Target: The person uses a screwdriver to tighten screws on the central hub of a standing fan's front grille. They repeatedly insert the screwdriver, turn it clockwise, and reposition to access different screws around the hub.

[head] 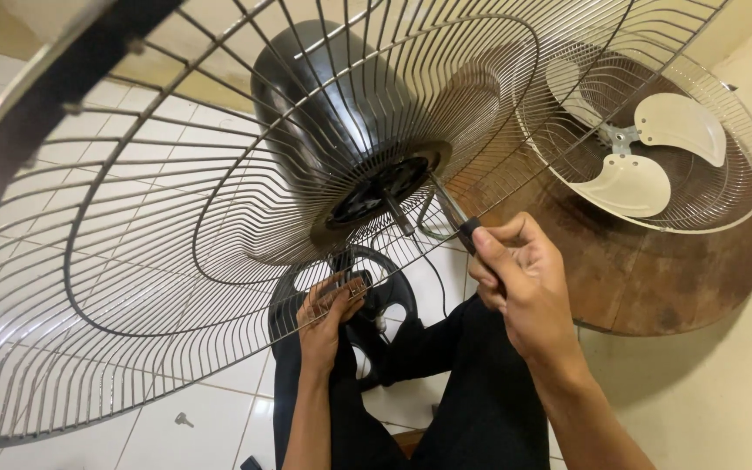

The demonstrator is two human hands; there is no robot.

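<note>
**Fan cage up front, 2nd cage behind on the right**

The big wire guard (176, 261) fills the left and centre, with the motor housing (324, 96) behind its hub. The right hand (520, 278) sits just right of the hub, gripping a screwdriver (454, 213) that points into it. The left hand (328, 318) is below, at the guard's lower wires. Far right, a 2nd guard with blades (646, 139) lies on the round bench (654, 270).

I see no packages, labels, signs or screens anywhere in my head view.
</note>
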